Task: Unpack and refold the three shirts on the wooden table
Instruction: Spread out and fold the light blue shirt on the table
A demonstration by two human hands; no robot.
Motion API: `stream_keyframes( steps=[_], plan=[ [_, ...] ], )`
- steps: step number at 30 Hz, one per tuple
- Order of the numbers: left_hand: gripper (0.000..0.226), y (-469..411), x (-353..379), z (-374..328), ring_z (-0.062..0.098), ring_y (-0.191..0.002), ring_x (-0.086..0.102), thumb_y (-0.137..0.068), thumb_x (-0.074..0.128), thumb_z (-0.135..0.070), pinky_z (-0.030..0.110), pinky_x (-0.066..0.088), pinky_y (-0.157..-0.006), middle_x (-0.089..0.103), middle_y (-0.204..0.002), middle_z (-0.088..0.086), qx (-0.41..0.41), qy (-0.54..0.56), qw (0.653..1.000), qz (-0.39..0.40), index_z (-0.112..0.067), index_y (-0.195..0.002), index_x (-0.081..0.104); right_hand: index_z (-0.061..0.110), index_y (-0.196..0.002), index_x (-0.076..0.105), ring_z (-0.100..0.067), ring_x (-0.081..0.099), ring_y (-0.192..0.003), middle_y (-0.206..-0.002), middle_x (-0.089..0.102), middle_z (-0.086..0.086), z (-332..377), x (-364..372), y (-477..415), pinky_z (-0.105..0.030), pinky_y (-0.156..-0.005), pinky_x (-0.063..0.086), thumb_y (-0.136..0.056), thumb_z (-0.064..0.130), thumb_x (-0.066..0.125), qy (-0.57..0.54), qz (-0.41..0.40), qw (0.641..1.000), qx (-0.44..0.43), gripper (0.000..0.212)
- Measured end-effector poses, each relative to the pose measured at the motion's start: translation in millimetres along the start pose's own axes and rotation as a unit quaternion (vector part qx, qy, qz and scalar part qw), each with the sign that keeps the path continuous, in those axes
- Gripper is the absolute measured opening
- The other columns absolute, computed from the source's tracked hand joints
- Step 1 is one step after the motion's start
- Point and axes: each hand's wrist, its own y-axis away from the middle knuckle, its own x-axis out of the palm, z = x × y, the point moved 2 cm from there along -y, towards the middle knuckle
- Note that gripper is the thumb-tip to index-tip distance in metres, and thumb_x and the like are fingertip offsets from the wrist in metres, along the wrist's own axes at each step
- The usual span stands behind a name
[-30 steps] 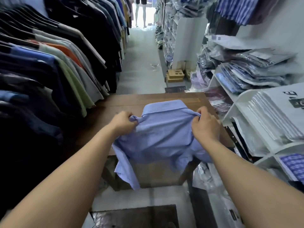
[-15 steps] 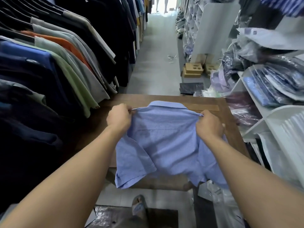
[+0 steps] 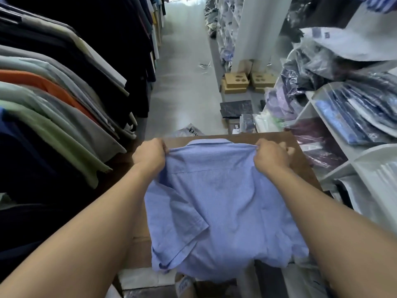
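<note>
the light blue short-sleeved shirt (image 3: 217, 207) lies back up across the wooden bench (image 3: 300, 164), collar at the far side, hem hanging over the near edge. the left hand (image 3: 150, 154) pinches its left shoulder seam, the right hand (image 3: 271, 157) pinches the right one. hanging shirts (image 3: 53, 104) line the left; bagged shirts (image 3: 354, 112) fill shelves right.

A narrow shop aisle runs far ahead over a pale grey floor (image 3: 182, 82), with bright daylight at its far end (image 3: 184, 3). On the left a rack of hanging clothes (image 3: 64, 104) lines the aisle: dark, grey, green and one orange. On the right stand white shelves (image 3: 335, 168) stacked with bagged garments (image 3: 354, 110). Cardboard boxes (image 3: 236, 81) sit on the floor by a white shelf unit (image 3: 255, 29). A brown table (image 3: 305, 168) stands near, between rack and shelves.
</note>
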Motion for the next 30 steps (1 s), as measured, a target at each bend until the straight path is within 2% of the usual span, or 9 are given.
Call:
stream_keyframes(
  steps=[4, 7, 10, 13, 17, 21, 23, 26, 30],
  plan=[
    [0.014, -13.5, 29.0, 7.0, 0.033, -0.100, 0.062, -0.092, 0.059, -0.014, 0.036, 0.051, -0.079, 0.068, -0.112, 0.010, -0.015, 0.024, 0.998, 0.061, -0.028, -0.096, 0.060, 0.030, -0.100, 0.059, -0.027, 0.044, -0.125, -0.110, 0.068, -0.002, -6.0, 26.1, -6.1, -0.040, -0.100, 0.029, -0.089, 0.006, 0.050, 0.005, 0.068, 0.997, 0.025, 0.028],
    [0.016, -10.0, 45.2, 6.2, 0.030, -0.103, 0.061, -0.093, 0.056, -0.018, 0.039, 0.053, -0.085, 0.068, -0.115, 0.008, -0.044, -0.001, 0.996, 0.083, -0.029, -0.103, 0.062, 0.029, -0.108, 0.063, -0.027, 0.052, -0.121, -0.113, 0.069, -0.003, -12.3, 43.1, -11.5, -0.038, -0.099, 0.031, -0.088, 0.011, 0.052, -0.005, 0.093, 0.996, 0.014, 0.030],
    [0.027, 0.2, 58.0, -4.0, 0.032, -0.122, 0.046, -0.094, 0.055, -0.019, 0.040, 0.040, -0.099, 0.057, -0.129, 0.008, -0.039, -0.107, 0.993, 0.040, -0.028, -0.119, 0.061, 0.024, -0.109, 0.064, -0.032, 0.058, -0.115, -0.114, 0.069, -0.007, -18.7, 55.3, -17.4, -0.037, -0.095, 0.038, -0.090, 0.021, 0.051, -0.026, 0.119, 0.992, -0.012, 0.023],
    [0.030, 9.8, 68.9, -29.3, 0.032, -0.116, 0.046, -0.090, 0.054, -0.016, 0.037, 0.039, -0.087, 0.056, -0.126, 0.008, 0.037, -0.083, 0.996, 0.009, -0.024, -0.119, 0.058, 0.018, -0.106, 0.062, -0.035, 0.061, -0.108, -0.114, 0.069, -0.012, -22.9, 65.8, -20.1, -0.036, -0.085, 0.043, -0.099, 0.033, 0.046, -0.043, 0.135, 0.989, -0.032, 0.023],
    [0.060, 24.1, 92.9, -51.7, 0.036, -0.119, 0.054, -0.090, 0.063, -0.044, 0.040, 0.048, -0.081, 0.041, -0.141, 0.012, -0.020, 0.009, 0.985, 0.169, -0.030, -0.143, 0.036, 0.017, -0.114, 0.059, -0.033, 0.061, -0.103, -0.115, 0.065, -0.011, -39.0, 76.1, -21.8, -0.033, -0.072, 0.041, -0.104, 0.042, 0.041, -0.044, 0.158, 0.986, -0.030, 0.033],
    [0.078, 39.0, 102.1, -44.7, 0.043, -0.136, 0.032, -0.088, 0.060, -0.064, 0.052, 0.045, -0.099, 0.022, -0.148, 0.016, -0.093, -0.006, 0.982, 0.164, -0.033, -0.147, 0.020, 0.019, -0.098, 0.054, -0.029, 0.057, -0.088, -0.104, 0.066, -0.008, -55.7, 79.7, -22.5, -0.033, -0.068, 0.041, -0.103, 0.049, 0.042, -0.032, 0.149, 0.987, -0.042, 0.033],
    [0.070, 43.8, 101.6, -38.0, 0.043, -0.138, 0.026, -0.096, 0.051, -0.059, 0.051, 0.042, -0.101, 0.013, -0.153, 0.017, -0.126, -0.012, 0.986, 0.112, -0.025, -0.148, 0.019, 0.018, -0.091, 0.051, -0.030, 0.056, -0.085, -0.099, 0.066, -0.008, -60.0, 81.6, -20.7, -0.035, -0.067, 0.043, -0.103, 0.050, 0.040, -0.045, 0.144, 0.987, -0.054, 0.036],
    [0.058, 50.0, 100.9, -24.1, 0.044, -0.135, 0.026, -0.099, 0.048, -0.033, 0.052, 0.045, -0.094, 0.003, -0.156, 0.017, -0.165, -0.010, 0.985, 0.051, -0.027, -0.147, 0.015, 0.017, -0.102, 0.056, -0.035, 0.061, -0.097, -0.105, 0.067, -0.012, -65.7, 84.7, -19.8, -0.037, -0.076, 0.047, -0.104, 0.046, 0.039, -0.046, 0.137, 0.987, -0.070, 0.033],
    [0.072, 54.5, 101.4, -5.3, 0.047, -0.126, 0.041, -0.084, 0.062, -0.023, 0.052, 0.039, -0.106, 0.018, -0.151, 0.019, -0.066, -0.022, 0.997, 0.032, -0.026, -0.146, 0.025, 0.019, -0.104, 0.052, -0.034, 0.058, -0.091, -0.103, 0.066, -0.013, -70.3, 87.5, -20.3, -0.034, -0.069, 0.040, -0.106, 0.041, 0.036, -0.041, 0.151, 0.985, -0.069, 0.028]
  ],
)
